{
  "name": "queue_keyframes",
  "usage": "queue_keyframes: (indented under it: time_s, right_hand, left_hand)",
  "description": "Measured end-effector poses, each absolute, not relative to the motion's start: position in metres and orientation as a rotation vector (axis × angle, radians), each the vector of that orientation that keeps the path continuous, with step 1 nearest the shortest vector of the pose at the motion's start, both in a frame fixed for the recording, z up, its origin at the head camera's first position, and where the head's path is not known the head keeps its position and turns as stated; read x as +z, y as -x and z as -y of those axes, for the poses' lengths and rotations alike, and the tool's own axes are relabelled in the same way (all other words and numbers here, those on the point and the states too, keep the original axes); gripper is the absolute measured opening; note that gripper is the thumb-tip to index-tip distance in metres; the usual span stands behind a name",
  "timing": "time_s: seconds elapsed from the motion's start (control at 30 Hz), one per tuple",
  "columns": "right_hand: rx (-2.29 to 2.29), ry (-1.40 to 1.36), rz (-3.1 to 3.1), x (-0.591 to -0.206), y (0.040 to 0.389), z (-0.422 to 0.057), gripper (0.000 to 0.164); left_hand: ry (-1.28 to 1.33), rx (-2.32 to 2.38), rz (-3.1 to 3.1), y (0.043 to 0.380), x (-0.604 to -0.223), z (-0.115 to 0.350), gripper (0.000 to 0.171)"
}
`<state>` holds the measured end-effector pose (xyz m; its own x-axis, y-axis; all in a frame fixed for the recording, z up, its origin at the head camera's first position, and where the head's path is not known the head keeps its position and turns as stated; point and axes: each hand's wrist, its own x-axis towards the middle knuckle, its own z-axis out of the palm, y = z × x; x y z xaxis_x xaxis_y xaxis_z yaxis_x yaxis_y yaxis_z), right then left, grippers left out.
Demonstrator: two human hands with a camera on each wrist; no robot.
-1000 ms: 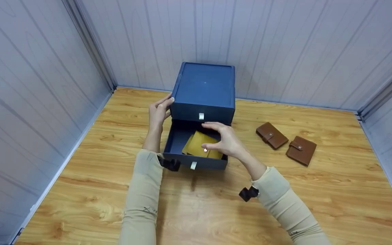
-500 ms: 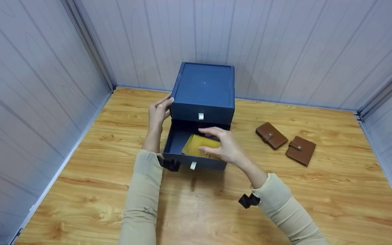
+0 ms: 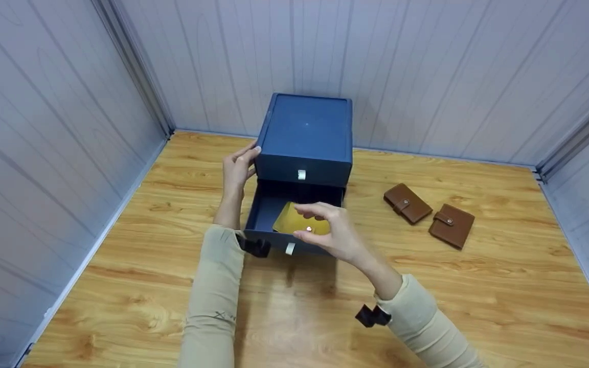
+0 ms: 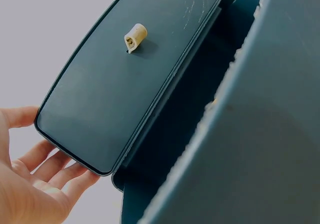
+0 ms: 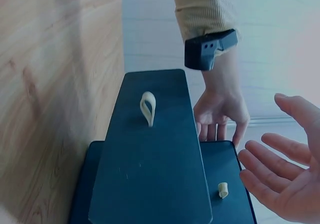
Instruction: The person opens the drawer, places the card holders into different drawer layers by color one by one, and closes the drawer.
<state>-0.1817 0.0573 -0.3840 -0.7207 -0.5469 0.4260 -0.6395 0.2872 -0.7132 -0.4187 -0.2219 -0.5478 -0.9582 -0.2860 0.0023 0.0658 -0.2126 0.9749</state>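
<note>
A yellow wallet [image 3: 297, 222] lay inside the pulled-out lower drawer [image 3: 266, 214] of a dark blue two-drawer box [image 3: 306, 135], which stood on the wooden table [image 3: 172, 306] near the back wall. The right hand [image 3: 333, 232] hovered just above the drawer's front edge with its fingers [image 5: 272, 159] spread and relaxed, holding nothing; from the head view it partly covered the wallet, and whether a fingertip touched it could not be told. The left hand [image 3: 238, 168] rested against the left side of the box at the level of the closed upper drawer [image 3: 302, 171], fingers straight along the wall, thumb near the top edge. Each drawer front carried a small pale loop pull [image 5: 147, 107]. Both forearms wore beige sleeves [image 3: 212, 301] with a small black device at each wrist. To the right of the box, well apart from it, two brown wallets [image 3: 408, 203] lay side by side on the table, snap tabs fastened. Pale panelled walls [image 3: 44, 128] enclosed the table on three sides.
</note>
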Motion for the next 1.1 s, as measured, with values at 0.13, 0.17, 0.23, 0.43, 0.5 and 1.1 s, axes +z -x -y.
queue_keyframes:
  time_s: [0.13,0.17,0.23,0.43,0.5,1.1]
  right_hand:
    - [1.455,-1.117,2.429,-0.386,0.174,-0.057,0.039]
    - [1.457,-1.118,2.421,-0.387,0.172,-0.057,0.038]
    - [1.47,-1.122,2.403,-0.389,0.168,-0.057,0.038]
    - [1.517,-1.113,2.299,-0.398,0.158,-0.056,0.033]
    - [1.531,-1.107,2.251,-0.402,0.155,-0.055,0.031]
    - [1.705,-1.026,2.029,-0.421,0.132,-0.046,0.019]
  left_hand:
    - [-0.371,-2.266,1.871,0.392,-0.51,0.212,0.041]
    - [-0.375,-2.25,1.889,0.385,-0.503,0.21,0.042]
    - [-0.352,-2.246,1.885,0.384,-0.503,0.209,0.042]
    - [-0.316,-2.267,1.861,0.393,-0.514,0.21,0.043]
    - [-0.344,-2.274,1.858,0.393,-0.511,0.209,0.042]
    - [-0.255,-2.273,1.809,0.442,-0.569,0.224,0.045]
